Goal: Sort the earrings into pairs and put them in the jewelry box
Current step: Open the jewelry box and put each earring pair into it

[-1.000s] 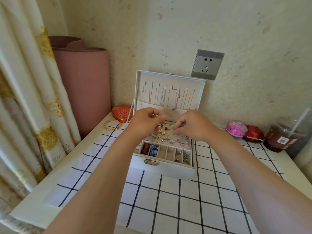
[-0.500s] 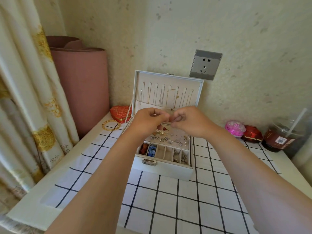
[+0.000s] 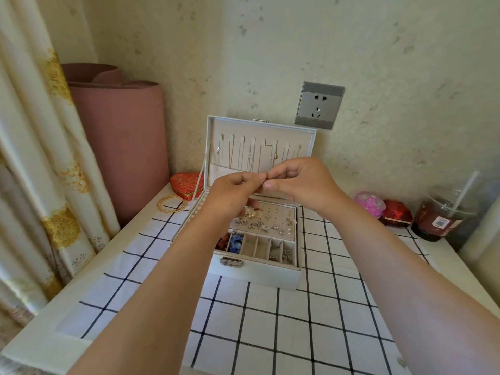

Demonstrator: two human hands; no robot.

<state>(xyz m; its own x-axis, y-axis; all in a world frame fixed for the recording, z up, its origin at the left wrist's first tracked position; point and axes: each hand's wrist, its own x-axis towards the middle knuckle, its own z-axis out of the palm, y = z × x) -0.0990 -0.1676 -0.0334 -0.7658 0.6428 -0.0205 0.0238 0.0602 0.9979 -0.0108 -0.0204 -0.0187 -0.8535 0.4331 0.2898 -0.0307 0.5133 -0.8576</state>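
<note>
We judged the step best done directly over the open box [image 3: 257, 274], so a dropped piece would land among the earrings [image 3: 259, 224] on its tray. The left hand [image 3: 232, 193] and right hand [image 3: 303, 182] were raised with fingertips meeting, each grip pinching one tiny earring [image 3: 264, 182], barely discernible.

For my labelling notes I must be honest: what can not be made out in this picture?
Head view only:
- Small item pinched between left hand and right hand: too small, covered by fingertips.
- Box, left compartments: behind the left wrist.
- Earrings: too small to match pairs.
- Cup label: blurred, near the right edge.
</note>
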